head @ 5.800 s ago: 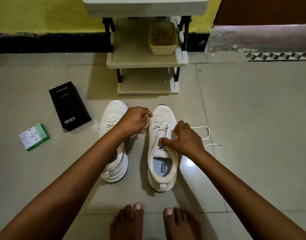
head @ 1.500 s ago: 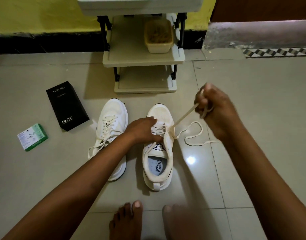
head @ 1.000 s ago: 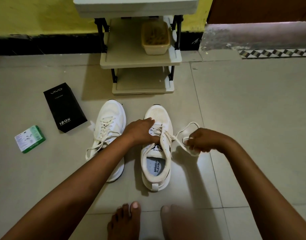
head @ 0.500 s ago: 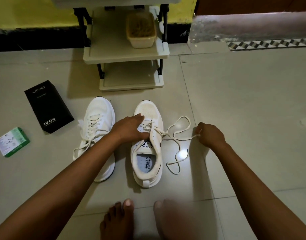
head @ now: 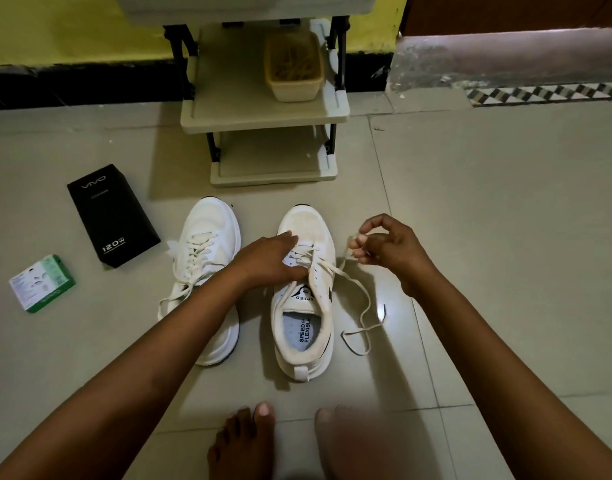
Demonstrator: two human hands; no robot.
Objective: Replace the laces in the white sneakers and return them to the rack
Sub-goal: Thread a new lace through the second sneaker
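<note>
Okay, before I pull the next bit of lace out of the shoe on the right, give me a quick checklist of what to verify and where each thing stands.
1. Left hand steadies the right sneaker, resting over its laced part: ok.
2. Right hand pinches the lace near its end: ok.
3. Loose lace free of snags: it trails in a loop on the floor beside the sneaker, nothing lying on it: ok.
4. Which eyelets are still threaded: hidden under the left hand: cannot tell.
5. Left sneaker unlaced: not ok, it is laced.
6. Room on the rack: bare shelf space beside the tub: ok.
</note>
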